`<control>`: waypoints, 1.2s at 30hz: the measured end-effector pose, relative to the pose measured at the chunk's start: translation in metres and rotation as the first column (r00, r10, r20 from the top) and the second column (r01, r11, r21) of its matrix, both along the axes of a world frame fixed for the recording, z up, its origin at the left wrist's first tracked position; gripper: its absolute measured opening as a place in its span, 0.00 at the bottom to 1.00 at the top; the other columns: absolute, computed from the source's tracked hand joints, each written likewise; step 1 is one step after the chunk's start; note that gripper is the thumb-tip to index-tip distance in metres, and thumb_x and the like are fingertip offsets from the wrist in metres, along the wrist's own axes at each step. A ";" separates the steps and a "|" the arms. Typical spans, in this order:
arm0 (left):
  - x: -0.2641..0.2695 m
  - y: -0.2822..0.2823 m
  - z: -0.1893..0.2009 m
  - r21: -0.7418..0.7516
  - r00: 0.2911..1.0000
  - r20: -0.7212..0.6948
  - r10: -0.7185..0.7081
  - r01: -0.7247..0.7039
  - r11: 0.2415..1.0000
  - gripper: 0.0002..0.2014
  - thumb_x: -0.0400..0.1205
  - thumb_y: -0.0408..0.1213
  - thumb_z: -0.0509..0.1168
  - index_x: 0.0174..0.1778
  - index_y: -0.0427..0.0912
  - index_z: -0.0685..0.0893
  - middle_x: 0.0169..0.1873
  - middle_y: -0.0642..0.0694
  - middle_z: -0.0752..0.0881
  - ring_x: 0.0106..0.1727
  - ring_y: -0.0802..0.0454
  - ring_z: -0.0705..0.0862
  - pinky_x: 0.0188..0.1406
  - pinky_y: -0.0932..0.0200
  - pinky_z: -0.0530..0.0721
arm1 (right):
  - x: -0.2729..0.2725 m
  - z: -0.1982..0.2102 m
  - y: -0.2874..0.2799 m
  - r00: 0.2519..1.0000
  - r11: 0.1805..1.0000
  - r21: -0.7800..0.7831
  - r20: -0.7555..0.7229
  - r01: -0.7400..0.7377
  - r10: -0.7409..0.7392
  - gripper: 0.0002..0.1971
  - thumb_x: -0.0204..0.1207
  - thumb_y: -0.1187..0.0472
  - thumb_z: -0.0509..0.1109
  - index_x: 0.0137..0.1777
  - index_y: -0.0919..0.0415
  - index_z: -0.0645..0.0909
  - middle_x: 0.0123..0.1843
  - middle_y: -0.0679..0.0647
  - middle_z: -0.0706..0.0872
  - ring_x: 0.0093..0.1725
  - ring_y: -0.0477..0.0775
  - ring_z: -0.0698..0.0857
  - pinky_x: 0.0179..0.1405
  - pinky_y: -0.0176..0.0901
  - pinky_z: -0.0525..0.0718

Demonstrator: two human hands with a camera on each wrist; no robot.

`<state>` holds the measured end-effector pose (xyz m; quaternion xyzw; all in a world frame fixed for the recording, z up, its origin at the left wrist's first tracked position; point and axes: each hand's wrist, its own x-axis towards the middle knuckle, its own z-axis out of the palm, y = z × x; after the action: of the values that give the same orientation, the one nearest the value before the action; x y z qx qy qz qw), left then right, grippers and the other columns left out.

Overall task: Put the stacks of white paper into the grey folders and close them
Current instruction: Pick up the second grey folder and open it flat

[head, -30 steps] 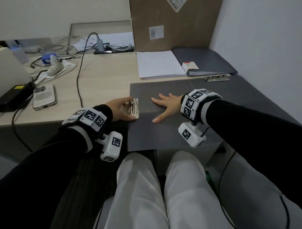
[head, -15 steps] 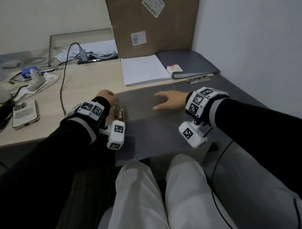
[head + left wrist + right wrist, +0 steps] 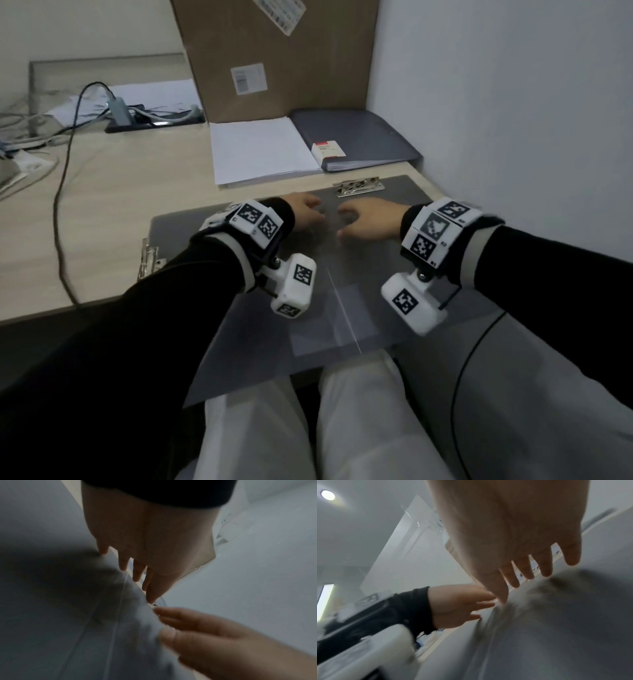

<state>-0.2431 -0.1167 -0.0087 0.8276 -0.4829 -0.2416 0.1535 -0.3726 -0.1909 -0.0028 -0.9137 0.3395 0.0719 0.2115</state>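
A grey folder (image 3: 212,236) lies flat at the desk's front and overhangs its edge above my lap. One metal clip (image 3: 148,261) sits at its left edge, and a second metal clip (image 3: 359,186) lies at the far edge. My left hand (image 3: 306,214) and right hand (image 3: 363,219) are side by side on the folder's far middle, fingers straight, holding nothing. In the left wrist view the left hand's fingertips (image 3: 137,574) touch the grey folder (image 3: 68,615). Behind it lies a stack of white paper (image 3: 260,150), and to its right a closed grey folder (image 3: 363,137).
A small red and white box (image 3: 327,150) lies on the closed folder. A large cardboard box (image 3: 274,51) stands behind the paper. The wall (image 3: 513,102) closes off the right side. Cables (image 3: 68,137) and a hub lie at the back left of the wooden desk (image 3: 102,205).
My left hand has let go of the metal clip at the folder's left edge and moved right to the folder's middle. The right hand has stayed on the folder, now beside the left.
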 end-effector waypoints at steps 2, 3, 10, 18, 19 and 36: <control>0.003 0.002 -0.011 0.146 0.989 0.112 -0.092 0.075 0.986 0.32 0.83 0.48 0.60 0.83 0.47 0.58 0.83 0.45 0.57 0.84 0.44 0.56 0.81 0.52 0.55 | 0.005 -0.001 -0.017 0.997 0.997 -0.067 0.073 0.038 -0.033 0.34 0.77 0.53 0.69 0.82 0.57 0.62 0.82 0.56 0.67 0.80 0.57 0.66 0.76 0.43 0.65; 0.004 0.004 -0.016 0.198 0.979 0.151 -0.137 0.105 0.974 0.34 0.83 0.51 0.58 0.84 0.49 0.52 0.85 0.47 0.49 0.85 0.44 0.48 0.82 0.49 0.49 | 0.009 -0.004 -0.025 0.997 0.994 -0.103 0.070 0.031 -0.023 0.38 0.76 0.50 0.70 0.83 0.56 0.59 0.83 0.56 0.63 0.82 0.58 0.62 0.78 0.46 0.62; 0.014 0.004 -0.024 0.269 0.952 0.206 -0.227 0.168 0.948 0.36 0.82 0.59 0.53 0.83 0.56 0.43 0.84 0.53 0.40 0.85 0.47 0.40 0.79 0.33 0.44 | 0.034 -0.022 -0.062 0.984 0.978 -0.202 -0.179 -0.053 0.016 0.55 0.65 0.26 0.65 0.84 0.44 0.40 0.87 0.50 0.39 0.85 0.64 0.37 0.80 0.68 0.44; 0.020 0.002 -0.030 0.282 0.945 0.218 -0.243 0.177 0.943 0.36 0.82 0.61 0.50 0.82 0.59 0.41 0.84 0.56 0.38 0.85 0.49 0.39 0.80 0.33 0.44 | 0.035 -0.028 -0.081 0.972 0.987 -0.141 -0.229 -0.078 0.044 0.49 0.64 0.23 0.60 0.82 0.33 0.41 0.87 0.48 0.38 0.85 0.67 0.41 0.81 0.65 0.43; 0.020 0.002 -0.030 0.279 0.946 0.218 -0.240 0.176 0.944 0.36 0.82 0.61 0.50 0.82 0.59 0.41 0.84 0.56 0.39 0.85 0.49 0.40 0.80 0.33 0.44 | 0.035 -0.028 -0.082 0.970 0.987 -0.143 -0.239 -0.069 0.034 0.48 0.64 0.23 0.60 0.82 0.33 0.42 0.87 0.48 0.38 0.85 0.67 0.41 0.81 0.66 0.44; 0.027 0.013 -0.027 0.217 0.961 0.155 -0.230 0.194 0.957 0.36 0.82 0.59 0.55 0.83 0.58 0.46 0.84 0.56 0.42 0.85 0.52 0.41 0.82 0.34 0.41 | -0.001 -0.007 -0.104 0.870 0.852 -0.214 0.249 0.478 -0.426 0.17 0.84 0.62 0.54 0.64 0.65 0.81 0.68 0.65 0.82 0.66 0.66 0.80 0.59 0.48 0.78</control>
<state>-0.2163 -0.1039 -0.0361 0.8004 -0.5540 -0.2289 -0.0012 -0.3738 -0.2953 -0.0100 -0.8301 0.5300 -0.1156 0.1286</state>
